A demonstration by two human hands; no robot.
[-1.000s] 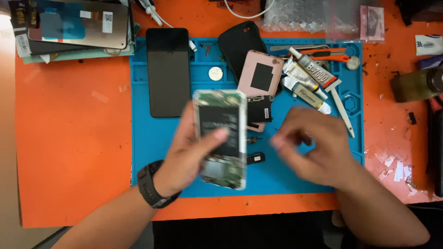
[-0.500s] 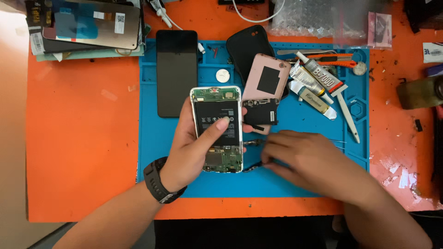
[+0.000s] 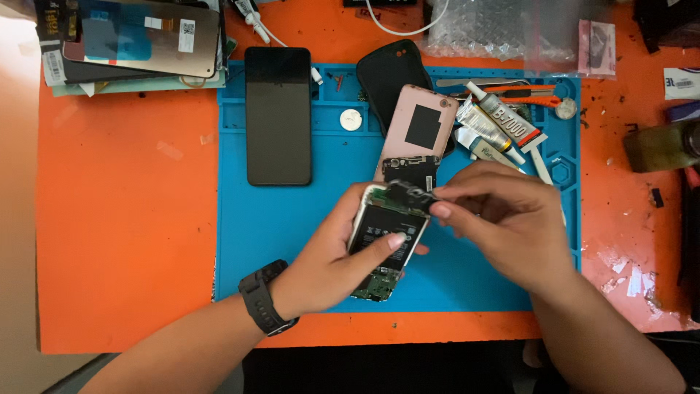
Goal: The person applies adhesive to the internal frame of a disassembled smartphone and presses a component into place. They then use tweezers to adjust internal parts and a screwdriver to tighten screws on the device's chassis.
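My left hand (image 3: 332, 255) grips an opened phone (image 3: 383, 244) with its back off, thumb pressed on the black battery; green circuit board shows at the lower end. My right hand (image 3: 503, 219) pinches a small black cover piece (image 3: 410, 193) at the phone's top edge. Both hands hover over the blue work mat (image 3: 292, 241). A black watch (image 3: 264, 295) is on my left wrist.
On the mat lie a black phone screen (image 3: 278, 115), a pink back cover (image 3: 419, 128), a black case (image 3: 390, 73), a coin-like disc (image 3: 351, 120), glue tubes (image 3: 503, 120) and tools. Boxed screens (image 3: 142, 36) sit top left on the orange table (image 3: 124, 219); bubble wrap (image 3: 481, 25) lies at the back.
My right hand rose from the mat to the phone's top edge, now pinching a small black piece. The left hand tilted the phone and shifted it slightly right.
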